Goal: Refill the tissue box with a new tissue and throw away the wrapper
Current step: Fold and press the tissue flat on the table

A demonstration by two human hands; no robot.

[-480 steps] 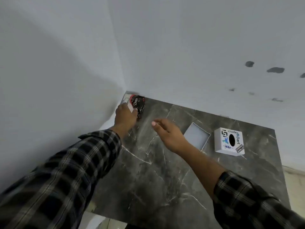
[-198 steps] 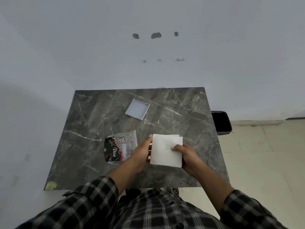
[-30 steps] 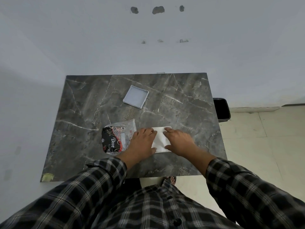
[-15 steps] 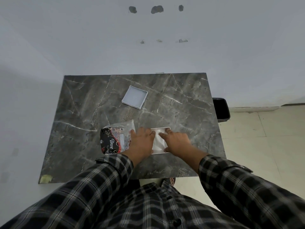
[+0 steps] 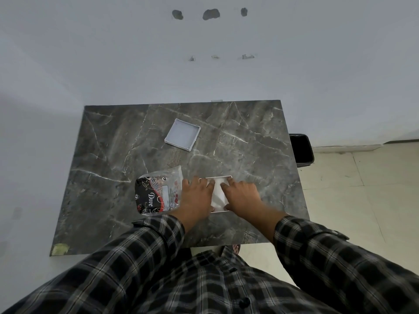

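The white tissue box [image 5: 215,179] stands near the front of the dark marble table [image 5: 249,143], its open side up. White tissues [image 5: 218,196] fill it. My left hand [image 5: 196,196] and my right hand [image 5: 241,196] both lie flat on the tissues, fingers spread, covering most of the box. The black-and-clear "Dove" wrapper [image 5: 158,192] lies flat on the table just left of my left hand. The box's white square lid [image 5: 182,137] rests inside-up farther back on the table.
A black waste bin [image 5: 301,149] stands on the floor by the table's right edge. The table sits against white walls at the back and left. A scrap of yellowish tape [image 5: 59,248] marks the front left corner. Beige floor tiles lie to the right.
Over the last second my hands have stayed pressed on the tissues in the box, the fingers shifting slightly. Earlier I held the loose tissue stack above the table.
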